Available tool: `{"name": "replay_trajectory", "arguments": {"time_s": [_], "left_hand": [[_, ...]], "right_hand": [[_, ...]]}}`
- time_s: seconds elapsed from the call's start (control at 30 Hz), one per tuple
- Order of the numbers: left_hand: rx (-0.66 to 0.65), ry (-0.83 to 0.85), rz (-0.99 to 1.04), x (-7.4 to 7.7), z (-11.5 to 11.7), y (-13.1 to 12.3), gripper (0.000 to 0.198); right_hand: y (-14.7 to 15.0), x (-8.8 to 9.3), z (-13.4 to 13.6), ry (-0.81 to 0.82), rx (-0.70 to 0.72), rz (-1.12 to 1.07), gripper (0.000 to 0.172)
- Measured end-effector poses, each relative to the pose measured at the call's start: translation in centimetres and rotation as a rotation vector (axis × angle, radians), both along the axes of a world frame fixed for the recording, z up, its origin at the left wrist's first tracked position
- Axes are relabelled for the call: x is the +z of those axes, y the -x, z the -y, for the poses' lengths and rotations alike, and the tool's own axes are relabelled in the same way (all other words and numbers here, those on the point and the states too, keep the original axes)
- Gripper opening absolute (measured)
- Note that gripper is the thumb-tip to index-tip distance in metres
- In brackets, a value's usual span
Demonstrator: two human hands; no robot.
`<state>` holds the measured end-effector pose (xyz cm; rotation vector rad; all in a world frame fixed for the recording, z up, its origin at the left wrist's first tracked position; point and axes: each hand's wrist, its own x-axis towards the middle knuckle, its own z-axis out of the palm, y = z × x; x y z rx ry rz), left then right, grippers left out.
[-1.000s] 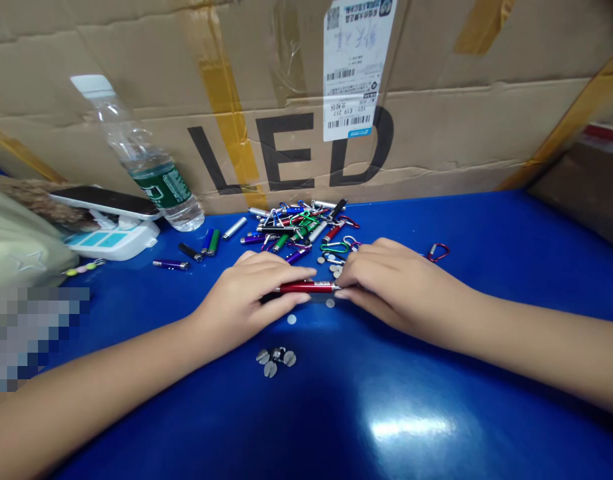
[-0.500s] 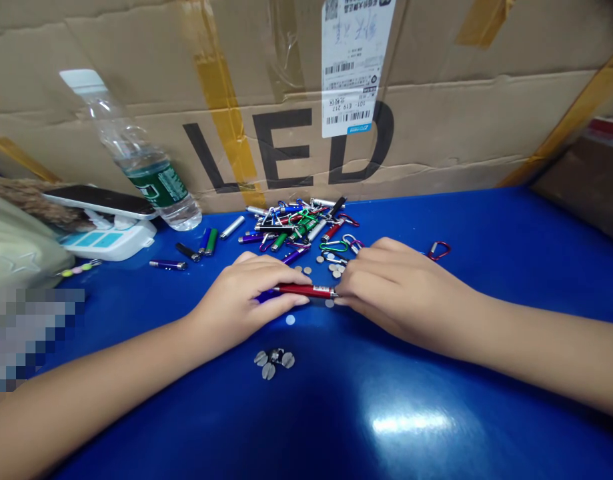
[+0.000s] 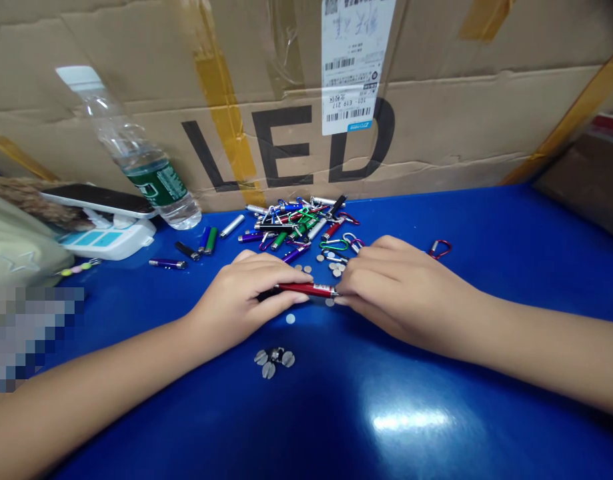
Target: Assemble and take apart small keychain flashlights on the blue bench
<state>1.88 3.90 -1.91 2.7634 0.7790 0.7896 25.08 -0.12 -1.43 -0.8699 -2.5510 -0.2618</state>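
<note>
A slim red pen-shaped light point(image 3: 309, 289) lies across the blue table point(image 3: 436, 413), held from both ends. My left hand point(image 3: 243, 293) has its fingers wrapped round the light's left part. At the silver right tip, my right hand point(image 3: 391, 283) pinches with closed fingers. Several small silver button cells point(image 3: 333, 268) lie just beyond the light, one point(image 3: 290, 319) lies below it, and a small cluster point(image 3: 273, 359) sits nearer me. Behind the hands is a heap of coloured small lights and carabiner clips point(image 3: 299, 223).
A large cardboard box marked LED point(image 3: 436, 133) walls off the back of the table. A tilted water bottle point(image 3: 136, 160) leans at the left, beside a phone on a white power strip point(image 3: 103, 233). A red carabiner point(image 3: 439, 249) lies at the right.
Both hands have stayed on the red light, which has shifted very slightly; the view has tilted a little.
</note>
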Motion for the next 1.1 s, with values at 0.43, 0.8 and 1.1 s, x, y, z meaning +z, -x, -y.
{"name": "replay_trajectory", "arguments": {"time_s": [0.43, 0.8, 1.1], "left_hand": [[-0.099, 0.017, 0.133, 0.1, 0.1, -0.2, 0.01], [-0.173, -0.161, 0.134, 0.9, 0.7, 0.3, 0.015], [-0.12, -0.285, 0.099, 1.0, 0.9, 0.9, 0.018]], "right_hand": [[-0.2, -0.1, -0.2, 0.029, 0.053, 0.028, 0.032], [0.5, 1.1, 0.5, 0.892, -0.015, -0.389, 0.025], [1.3, 0.8, 1.1, 1.105, 0.004, -0.506, 0.036]]}}
